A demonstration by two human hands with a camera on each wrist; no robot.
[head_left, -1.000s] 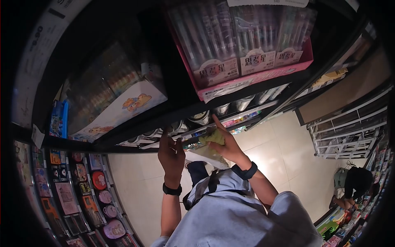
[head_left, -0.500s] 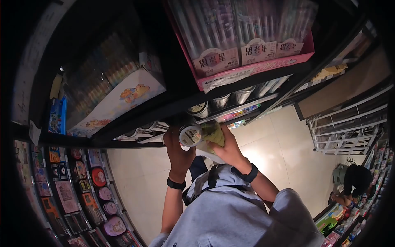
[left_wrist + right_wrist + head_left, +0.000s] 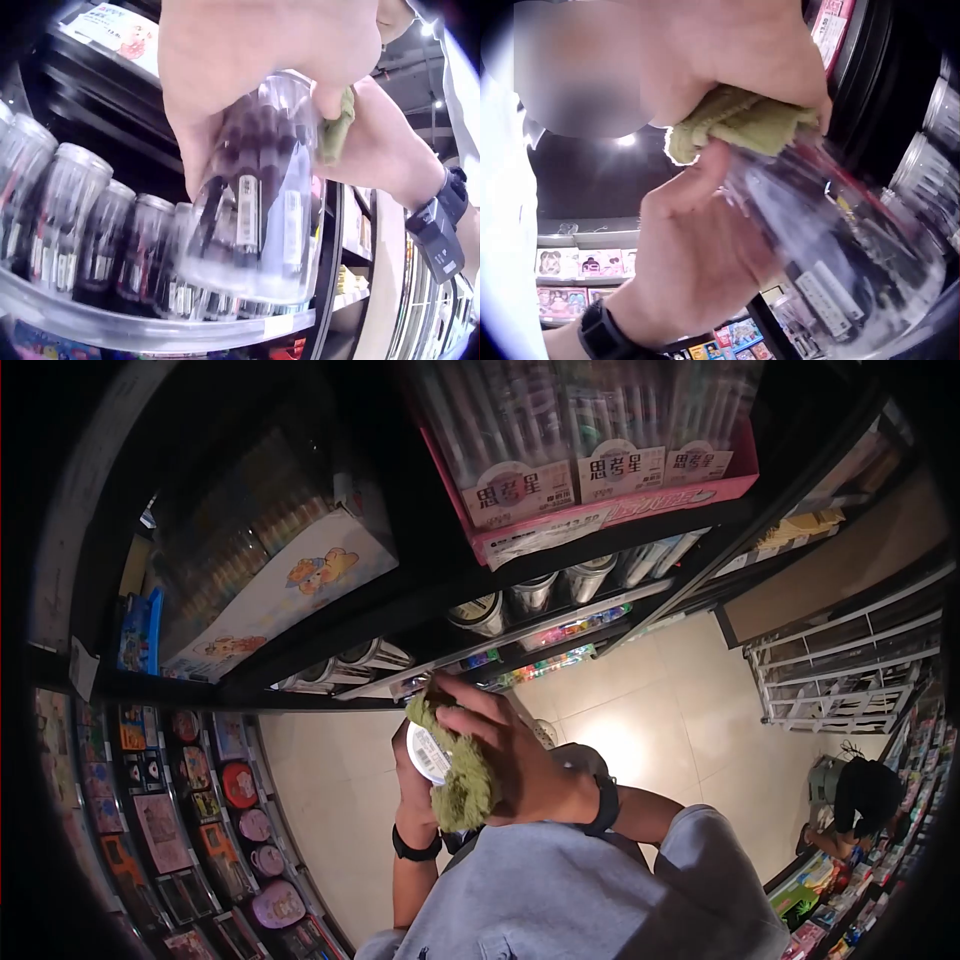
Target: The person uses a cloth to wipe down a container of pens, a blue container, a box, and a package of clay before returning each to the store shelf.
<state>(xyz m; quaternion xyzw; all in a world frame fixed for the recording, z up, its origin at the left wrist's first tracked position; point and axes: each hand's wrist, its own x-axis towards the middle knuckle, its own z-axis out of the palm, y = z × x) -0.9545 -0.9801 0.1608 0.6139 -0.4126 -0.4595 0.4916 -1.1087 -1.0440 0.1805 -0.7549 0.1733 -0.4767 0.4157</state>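
Note:
My left hand (image 3: 413,795) grips a clear plastic jar (image 3: 251,217) around its upper part. Dark pens with white labels stand inside it. The jar's white lid (image 3: 428,753) faces up and bears a printed label in the head view. My right hand (image 3: 535,770) holds a crumpled green cloth (image 3: 463,785) against the lid end of the jar. In the right wrist view the left thumb lies just under the cloth, and the jar tilts away with its base low on the right. Part of the lid is hidden by the cloth.
More pen jars (image 3: 71,217) line the shelf behind a clear front lip (image 3: 150,322). Above stands a pink display box (image 3: 620,510) of packaged pens, with a white bear-printed box (image 3: 300,585) to its left. A person (image 3: 865,800) bends at the right; a white rack (image 3: 850,670) stands nearby.
The left hand has lifted the jar off the shelf and drawn it toward the body. My right hand has brought the cloth left onto the jar's lid end. A gap now shows among the jars.

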